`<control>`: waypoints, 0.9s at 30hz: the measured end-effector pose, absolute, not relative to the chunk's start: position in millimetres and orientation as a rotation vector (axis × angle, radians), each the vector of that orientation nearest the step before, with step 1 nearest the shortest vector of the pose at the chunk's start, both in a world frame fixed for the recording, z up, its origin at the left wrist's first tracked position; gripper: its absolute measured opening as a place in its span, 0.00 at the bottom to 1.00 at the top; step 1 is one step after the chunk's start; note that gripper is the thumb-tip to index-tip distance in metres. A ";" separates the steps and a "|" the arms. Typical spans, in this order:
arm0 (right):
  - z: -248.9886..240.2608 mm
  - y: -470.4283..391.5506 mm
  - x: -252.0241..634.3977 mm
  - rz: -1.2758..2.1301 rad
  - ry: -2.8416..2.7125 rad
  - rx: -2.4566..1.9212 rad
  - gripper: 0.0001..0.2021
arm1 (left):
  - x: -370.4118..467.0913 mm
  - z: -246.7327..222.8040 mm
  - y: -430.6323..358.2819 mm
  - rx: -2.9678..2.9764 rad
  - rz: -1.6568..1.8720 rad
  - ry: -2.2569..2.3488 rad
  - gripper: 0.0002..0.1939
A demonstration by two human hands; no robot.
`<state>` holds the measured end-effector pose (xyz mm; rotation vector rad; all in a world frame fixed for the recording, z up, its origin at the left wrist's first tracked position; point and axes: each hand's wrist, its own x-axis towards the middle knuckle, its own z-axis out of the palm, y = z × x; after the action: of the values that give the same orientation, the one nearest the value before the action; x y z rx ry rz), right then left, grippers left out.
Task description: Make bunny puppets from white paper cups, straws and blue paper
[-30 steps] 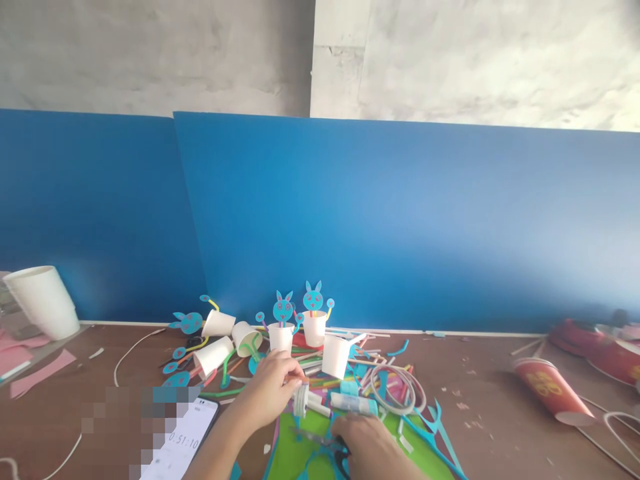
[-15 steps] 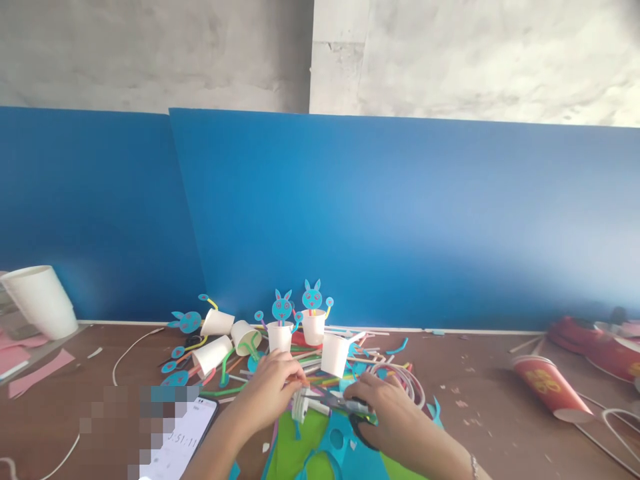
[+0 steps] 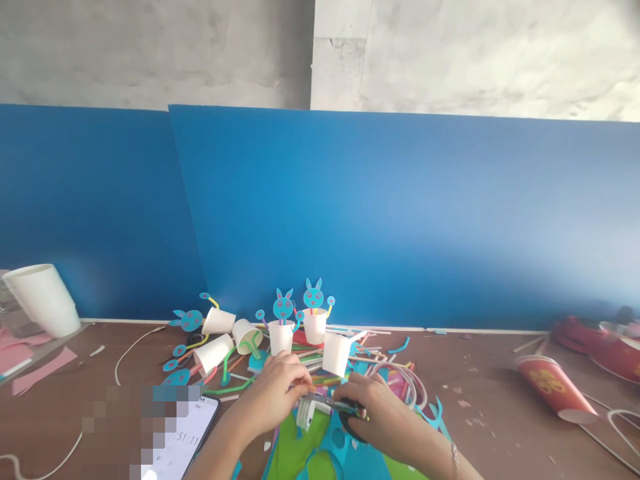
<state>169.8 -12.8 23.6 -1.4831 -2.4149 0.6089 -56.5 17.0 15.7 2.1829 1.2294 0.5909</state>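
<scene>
My left hand is closed, its fingertips pinching at a roll of white tape that hangs just below them. Something thin and orange shows by those fingertips. In my right hand is a pair of scissors with dark handles, the blades pointing left and meeting the tape near my left fingers. Beyond my hands stand paper cups with blue paper rabbits, one at the left and one at the right. A plain white cup tilts beside them.
Coloured straws lie heaped behind my hands. Green paper and cut blue paper are beneath. Toppled rabbit cups and a phone are at left. Stacked cups stand far left; a red cup lies right.
The scissors have moved slightly left, and their blades have come together at the tape by my left fingertips. My left hand stays almost in place; the view has shifted slightly.
</scene>
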 end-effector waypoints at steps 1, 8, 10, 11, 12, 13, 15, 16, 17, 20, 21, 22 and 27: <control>22.5 -12.0 170.2 0.604 -2.423 -1.479 0.19 | -56.3 14.9 17.2 2.184 0.592 1.226 0.08; 19.1 -13.6 173.3 0.621 -2.406 -1.486 0.18 | -54.0 13.5 16.1 2.149 0.579 1.209 0.08; 18.9 -15.1 173.9 0.647 -2.397 -1.462 0.18 | -53.5 14.3 15.7 2.146 0.585 1.202 0.07; 18.6 -15.2 174.1 0.652 -2.394 -1.455 0.18 | -53.4 14.6 15.7 2.148 0.589 1.198 0.07; 17.8 -14.9 174.3 0.653 -2.389 -1.451 0.17 | -53.4 14.8 15.9 2.152 0.592 1.195 0.07; 16.7 -14.2 174.5 0.657 -2.384 -1.450 0.17 | -53.4 14.9 16.0 2.153 0.594 1.192 0.07; 13.3 -11.7 175.1 0.687 -2.374 -1.437 0.16 | -53.7 15.2 16.5 2.146 0.595 1.187 0.07; 11.3 -10.1 175.6 0.709 -2.371 -1.432 0.16 | -53.8 15.3 16.6 2.137 0.595 1.184 0.07; 9.3 -8.6 176.1 0.733 -2.370 -1.428 0.16 | -54.0 15.5 16.7 2.127 0.593 1.179 0.07; 5.0 -5.2 178.1 0.777 -2.363 -1.419 0.16 | -54.4 16.8 16.5 2.105 0.586 1.168 0.07; 4.5 -4.7 178.8 0.782 -2.362 -1.412 0.16 | -54.4 17.4 16.3 2.099 0.583 1.165 0.07; 4.6 -4.4 179.5 0.788 -2.361 -1.401 0.17 | -54.4 18.1 16.0 2.096 0.581 1.162 0.07; 10.3 -4.6 184.3 0.788 -2.350 -1.432 0.17 | -54.9 21.3 15.4 2.068 0.579 1.159 0.06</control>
<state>184.3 -4.6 10.3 -1.4317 -2.3499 0.7877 -54.9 15.4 21.3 2.0680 1.1586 0.5789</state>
